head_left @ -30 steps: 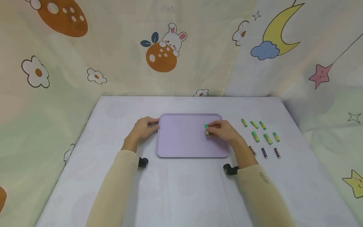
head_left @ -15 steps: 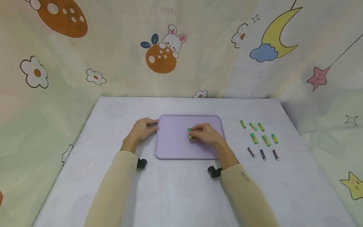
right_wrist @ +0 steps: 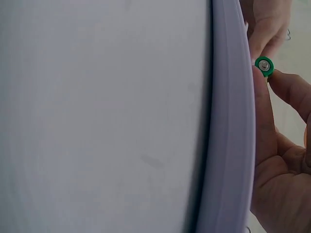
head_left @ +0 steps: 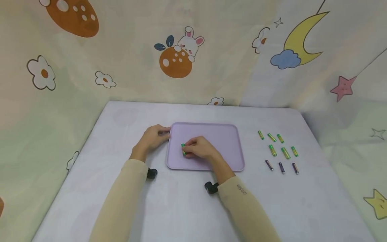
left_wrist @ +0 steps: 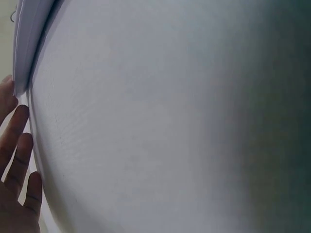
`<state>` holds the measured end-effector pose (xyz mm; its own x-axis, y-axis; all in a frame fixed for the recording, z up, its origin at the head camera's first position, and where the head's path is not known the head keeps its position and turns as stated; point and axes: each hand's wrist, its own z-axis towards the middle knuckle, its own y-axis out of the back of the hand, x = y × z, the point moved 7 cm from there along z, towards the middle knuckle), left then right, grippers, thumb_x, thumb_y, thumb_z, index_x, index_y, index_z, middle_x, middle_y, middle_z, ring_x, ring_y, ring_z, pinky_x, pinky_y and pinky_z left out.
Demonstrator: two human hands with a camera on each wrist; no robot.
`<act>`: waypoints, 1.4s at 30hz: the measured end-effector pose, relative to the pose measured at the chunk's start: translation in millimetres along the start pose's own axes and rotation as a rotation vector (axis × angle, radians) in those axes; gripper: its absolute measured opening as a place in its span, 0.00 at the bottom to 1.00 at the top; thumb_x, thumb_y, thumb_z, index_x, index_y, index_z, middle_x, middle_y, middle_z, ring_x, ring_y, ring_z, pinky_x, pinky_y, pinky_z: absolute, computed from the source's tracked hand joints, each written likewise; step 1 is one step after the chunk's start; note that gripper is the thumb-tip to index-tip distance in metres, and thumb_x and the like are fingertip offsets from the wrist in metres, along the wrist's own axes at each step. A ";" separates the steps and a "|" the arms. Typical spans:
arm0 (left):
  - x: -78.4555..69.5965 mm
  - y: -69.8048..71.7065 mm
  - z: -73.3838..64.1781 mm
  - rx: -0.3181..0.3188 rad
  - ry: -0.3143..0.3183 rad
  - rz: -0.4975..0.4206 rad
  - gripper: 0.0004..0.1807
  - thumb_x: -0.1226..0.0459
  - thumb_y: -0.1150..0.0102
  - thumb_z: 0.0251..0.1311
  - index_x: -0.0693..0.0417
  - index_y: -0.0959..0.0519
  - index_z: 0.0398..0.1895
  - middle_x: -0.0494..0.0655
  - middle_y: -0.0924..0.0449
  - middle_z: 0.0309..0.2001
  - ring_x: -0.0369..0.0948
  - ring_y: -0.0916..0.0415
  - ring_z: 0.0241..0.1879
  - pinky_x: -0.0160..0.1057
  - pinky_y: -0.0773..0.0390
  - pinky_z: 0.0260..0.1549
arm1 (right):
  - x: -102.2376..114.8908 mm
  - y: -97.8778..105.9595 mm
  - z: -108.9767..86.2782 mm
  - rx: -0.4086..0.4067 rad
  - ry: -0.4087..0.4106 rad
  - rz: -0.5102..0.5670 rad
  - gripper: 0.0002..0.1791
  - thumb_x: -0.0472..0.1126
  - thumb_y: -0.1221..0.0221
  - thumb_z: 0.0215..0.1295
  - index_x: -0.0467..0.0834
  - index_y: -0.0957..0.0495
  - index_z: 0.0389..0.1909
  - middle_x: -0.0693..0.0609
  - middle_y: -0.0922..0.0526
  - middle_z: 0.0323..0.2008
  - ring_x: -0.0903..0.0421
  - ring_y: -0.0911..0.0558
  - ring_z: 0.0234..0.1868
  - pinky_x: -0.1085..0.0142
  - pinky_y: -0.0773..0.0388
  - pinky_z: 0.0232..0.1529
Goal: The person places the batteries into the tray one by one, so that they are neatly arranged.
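My right hand (head_left: 200, 148) pinches a green and yellow battery (head_left: 183, 149) between thumb and fingers over the left part of a light purple tray (head_left: 217, 144). In the right wrist view only the green-ringed end of the battery (right_wrist: 264, 65) shows, above the tray rim (right_wrist: 232, 121); whether it touches the tray floor I cannot tell. At the tray's left edge rests my left hand (head_left: 153, 137), its thumb and fingertips against the rim. The left wrist view shows the fingers (left_wrist: 20, 158) fairly straight near the tray's corner (left_wrist: 24, 63).
To the right of the tray, several green and yellow batteries (head_left: 272, 150) lie in two rows on the white table (head_left: 181, 208). Nearer me is a row of dark batteries (head_left: 281, 168). A patterned cloth (head_left: 130, 50) hangs behind the table.
My right hand has carried the battery leftward across the tray, from its right part to its left part. The left hand keeps its place at the tray's left edge.
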<state>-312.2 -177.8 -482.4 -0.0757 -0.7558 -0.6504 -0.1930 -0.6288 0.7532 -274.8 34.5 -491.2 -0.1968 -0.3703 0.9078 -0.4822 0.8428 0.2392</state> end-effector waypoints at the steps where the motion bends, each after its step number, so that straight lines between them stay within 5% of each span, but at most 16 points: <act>1: -1.1 0.4 0.4 -0.001 0.000 -0.003 0.24 0.53 0.37 0.69 0.43 0.22 0.68 0.54 0.22 0.65 0.55 0.27 0.66 0.57 0.30 0.68 | 1.4 -2.3 0.9 -0.002 -0.002 0.000 0.13 0.40 0.32 0.66 0.35 0.17 0.45 0.46 0.10 0.35 0.57 0.11 0.33 0.65 0.12 0.39; 21: 2.4 -0.2 3.8 0.030 0.042 -0.022 0.25 0.51 0.36 0.69 0.41 0.22 0.68 0.53 0.24 0.67 0.56 0.30 0.68 0.60 0.32 0.69 | 17.7 -29.0 7.7 -0.067 0.004 -0.208 0.11 0.46 0.32 0.67 0.41 0.16 0.38 0.52 0.12 0.26 0.59 0.11 0.28 0.70 0.19 0.36; 32: 0.4 -2.5 3.9 0.016 0.035 -0.023 0.25 0.53 0.36 0.68 0.41 0.22 0.68 0.53 0.23 0.66 0.56 0.29 0.67 0.59 0.31 0.69 | 11.6 -7.4 -11.6 -0.014 0.009 -0.132 0.12 0.47 0.33 0.68 0.42 0.16 0.41 0.49 0.10 0.34 0.54 0.10 0.34 0.64 0.14 0.44; 37: 0.4 -2.2 3.2 0.005 0.038 -0.018 0.25 0.53 0.36 0.68 0.42 0.22 0.68 0.52 0.23 0.66 0.56 0.29 0.67 0.59 0.31 0.69 | 17.1 4.1 -19.8 0.032 0.081 -0.130 0.12 0.46 0.34 0.69 0.41 0.15 0.43 0.45 0.11 0.37 0.50 0.10 0.38 0.63 0.12 0.44; 42: -0.5 -3.1 2.0 0.001 0.028 -0.023 0.25 0.53 0.36 0.69 0.43 0.22 0.68 0.53 0.23 0.66 0.56 0.29 0.67 0.59 0.31 0.68 | 20.8 19.9 -29.5 0.067 0.189 -0.240 0.17 0.51 0.31 0.66 0.42 0.15 0.45 0.49 0.11 0.37 0.55 0.12 0.39 0.65 0.16 0.44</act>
<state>-313.5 -175.1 -484.6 -0.0435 -0.7458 -0.6647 -0.1953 -0.6462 0.7378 -263.4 55.1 -457.5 0.0887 -0.4709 0.8777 -0.5517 0.7105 0.4369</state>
